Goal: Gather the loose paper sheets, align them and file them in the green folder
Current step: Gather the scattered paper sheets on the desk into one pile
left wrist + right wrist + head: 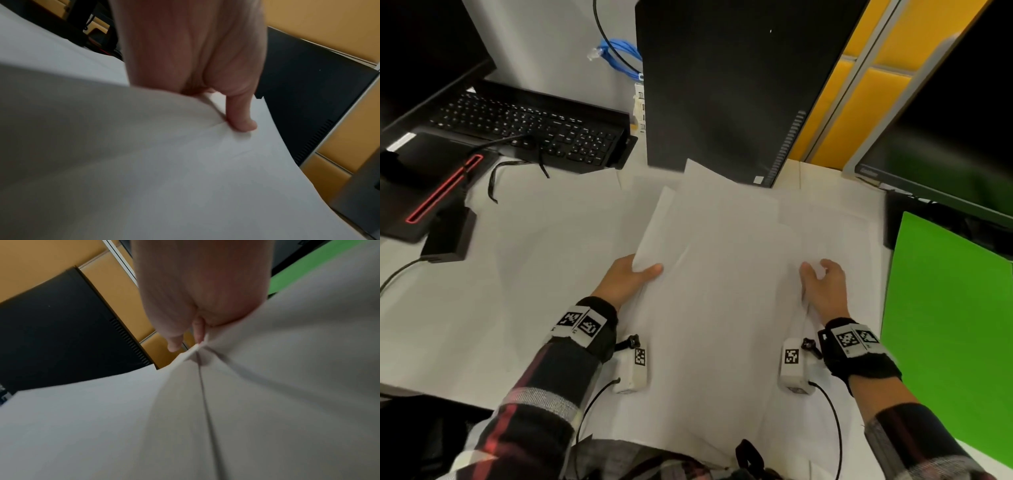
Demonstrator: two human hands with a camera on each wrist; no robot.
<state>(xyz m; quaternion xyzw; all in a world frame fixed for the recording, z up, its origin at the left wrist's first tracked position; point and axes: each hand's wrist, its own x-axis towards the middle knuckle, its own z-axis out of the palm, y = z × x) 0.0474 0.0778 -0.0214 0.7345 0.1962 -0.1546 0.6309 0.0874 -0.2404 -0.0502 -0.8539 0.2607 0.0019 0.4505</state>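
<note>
- The paper sheets (722,274) are gathered into a loose, uneven bundle in front of the person, held up over the white worktop (465,308); their far corners fan out at different angles, so by my reading the gathering is largely done and the squaring-up is not.
- The bundle is held at its two side edges, probably so that the sheets can be shuffled or tapped into line.
- The left hand (628,279) has its grip closed on the left edge: the thumb lies on top and the fingers go underneath. In the left wrist view a digit (242,116) presses down on the top sheet and dimples it.
- The right hand (825,291) pinches the right edge; the right wrist view shows the paper bunched into creases that run out from the grip, a fingertip (174,345) curled just over the edge.
- Both wrists sit level with each other, palms turned inward toward the stack, forearms coming in from the near side.
- The green folder (945,325) lies flat on the worktop just right of the right hand, apart from the sheets, handy for filing once they are aligned.
- Farther off stand a black computer tower (722,85) behind the sheets, a keyboard (527,126) to the left, and a monitor (945,120) beyond the folder.
</note>
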